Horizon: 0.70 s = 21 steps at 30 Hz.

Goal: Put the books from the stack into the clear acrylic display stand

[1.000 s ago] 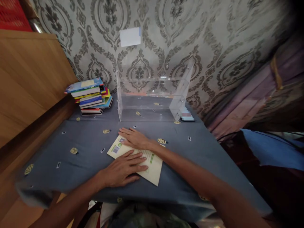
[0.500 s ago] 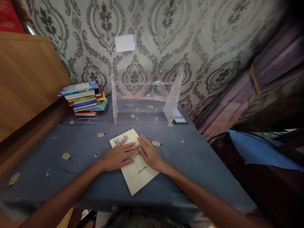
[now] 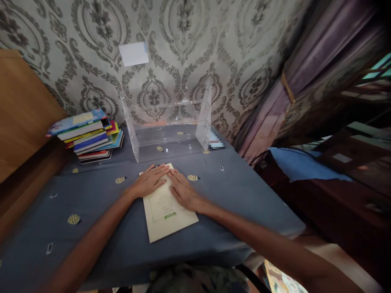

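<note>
A cream-coloured book (image 3: 165, 215) with green print lies on the blue patterned tablecloth (image 3: 122, 244), its near edge toward me. Across its upper left part rests my left hand (image 3: 149, 182), flat with the fingers stretched out. My right hand (image 3: 185, 190) lies on the upper right part of the cover, also flat, fingers pointing away from me. The fingertips of both hands almost meet near the book's far edge. The hands hide most of the far end of the cover.
Behind the book stands a clear acrylic rack (image 3: 168, 134) against the wall. A stack of books (image 3: 91, 136) sits at the back left, by a wooden panel (image 3: 27, 101). A purple curtain (image 3: 293, 77) and blue cloth (image 3: 305, 165) are on the right.
My view has swung to the right. The book has turned to lie straighter, and both hands have slid toward its far end, covering the printed codes there.
</note>
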Each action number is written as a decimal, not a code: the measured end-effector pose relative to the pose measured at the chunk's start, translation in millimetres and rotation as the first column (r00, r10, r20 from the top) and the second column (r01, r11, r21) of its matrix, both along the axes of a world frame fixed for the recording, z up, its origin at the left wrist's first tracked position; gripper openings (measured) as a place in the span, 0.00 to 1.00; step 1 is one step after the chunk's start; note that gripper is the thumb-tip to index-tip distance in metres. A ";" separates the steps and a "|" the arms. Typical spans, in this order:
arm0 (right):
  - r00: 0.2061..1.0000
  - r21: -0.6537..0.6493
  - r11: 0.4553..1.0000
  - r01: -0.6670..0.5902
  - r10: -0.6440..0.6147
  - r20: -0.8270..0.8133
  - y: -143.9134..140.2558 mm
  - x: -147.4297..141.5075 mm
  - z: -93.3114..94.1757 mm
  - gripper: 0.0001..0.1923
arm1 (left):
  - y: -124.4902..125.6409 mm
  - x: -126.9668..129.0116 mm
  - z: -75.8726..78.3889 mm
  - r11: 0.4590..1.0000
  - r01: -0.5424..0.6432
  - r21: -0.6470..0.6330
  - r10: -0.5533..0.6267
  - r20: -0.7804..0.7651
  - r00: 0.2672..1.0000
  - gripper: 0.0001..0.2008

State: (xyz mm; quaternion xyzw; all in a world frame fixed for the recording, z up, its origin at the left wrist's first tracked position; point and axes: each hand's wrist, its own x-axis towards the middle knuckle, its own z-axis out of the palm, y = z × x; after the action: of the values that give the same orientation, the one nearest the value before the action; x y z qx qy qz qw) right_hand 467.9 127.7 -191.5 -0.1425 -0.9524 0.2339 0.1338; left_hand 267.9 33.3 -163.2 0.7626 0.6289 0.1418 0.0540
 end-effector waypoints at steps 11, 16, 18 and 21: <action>0.999 0.074 0.997 0.005 -0.002 -0.036 44.9 -40.9 5.6 0.24 | -3.3 -2.8 -8.7 0.972 -0.111 0.208 0.117 -0.018 0.993 0.21; 0.996 0.071 0.997 0.011 -0.005 -0.089 48.8 -43.7 2.9 0.22 | -13.1 17.7 -4.8 0.981 -0.069 0.180 0.091 -0.118 0.989 0.23; 0.997 0.068 0.998 0.003 0.003 -0.082 49.4 -44.5 3.9 0.23 | -21.1 32.6 -4.0 0.987 -0.022 0.159 0.042 -0.128 0.991 0.24; 0.998 0.049 0.999 -0.016 0.019 -0.058 50.1 -45.3 7.2 0.23 | -38.1 59.5 -0.8 0.992 0.051 0.117 -0.039 -0.107 0.994 0.24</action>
State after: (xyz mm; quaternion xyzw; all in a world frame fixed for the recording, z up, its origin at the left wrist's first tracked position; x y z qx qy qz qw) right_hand 422.7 177.8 -184.2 -0.1238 -0.9548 0.2157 0.1629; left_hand 327.4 -4.7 -164.0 0.7848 0.6038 0.1380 -0.0214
